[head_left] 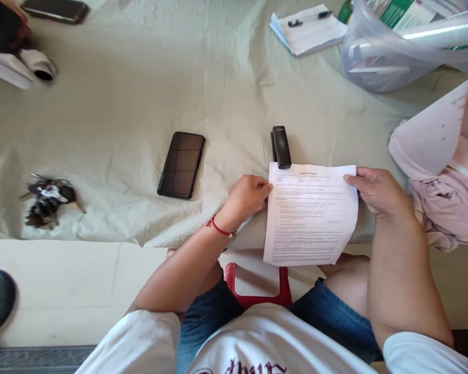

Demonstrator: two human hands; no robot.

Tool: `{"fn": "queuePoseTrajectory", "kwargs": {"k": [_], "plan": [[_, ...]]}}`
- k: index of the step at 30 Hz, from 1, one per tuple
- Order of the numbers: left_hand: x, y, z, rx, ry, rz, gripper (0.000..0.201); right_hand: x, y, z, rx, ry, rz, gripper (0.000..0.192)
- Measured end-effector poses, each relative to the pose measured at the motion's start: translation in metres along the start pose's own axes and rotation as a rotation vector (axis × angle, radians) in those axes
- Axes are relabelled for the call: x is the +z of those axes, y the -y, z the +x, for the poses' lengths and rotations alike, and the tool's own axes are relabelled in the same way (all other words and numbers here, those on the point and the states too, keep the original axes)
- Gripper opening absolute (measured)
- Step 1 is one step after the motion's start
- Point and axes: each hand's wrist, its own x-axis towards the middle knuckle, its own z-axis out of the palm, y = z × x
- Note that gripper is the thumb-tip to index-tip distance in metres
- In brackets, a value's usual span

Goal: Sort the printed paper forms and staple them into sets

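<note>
A printed sheet of paper point(310, 215) is held over the front edge of the cloth-covered table point(226, 88). My left hand point(247, 197) pinches its upper left edge. My right hand point(376, 192) grips its upper right corner. A black stapler point(281, 147) lies on the cloth, its near end touching the sheet's top left corner. A red thread bracelet circles my left wrist.
A black phone point(181, 164) lies left of the stapler. A key bunch point(49, 200) sits far left. A clear plastic tub point(405, 44), papers with a pen point(310, 26) and pink fabric point(446, 176) are to the right. A red stool point(257, 283) is under me.
</note>
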Motion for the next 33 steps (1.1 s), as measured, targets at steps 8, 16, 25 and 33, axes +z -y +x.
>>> {"fn": "queuePoseTrajectory", "kwargs": {"k": [8, 16, 25, 33], "plan": [[0.002, 0.002, 0.002, 0.011, -0.021, 0.029, 0.035, 0.000, -0.001, 0.001, -0.088, -0.089, -0.142, 0.023], [0.002, 0.000, 0.000, 0.043, -0.017, 0.048, 0.038, 0.043, 0.016, -0.007, -0.615, -0.403, -0.378, 0.034], [0.001, 0.005, 0.002, 0.083, 0.004, 0.069, 0.040, 0.102, 0.022, -0.034, -1.028, -0.045, -0.560, 0.061], [0.001, 0.003, 0.004, 0.076, 0.020, 0.083, 0.040, 0.113, 0.005, -0.028, -1.019, -0.022, -0.660, 0.081]]}}
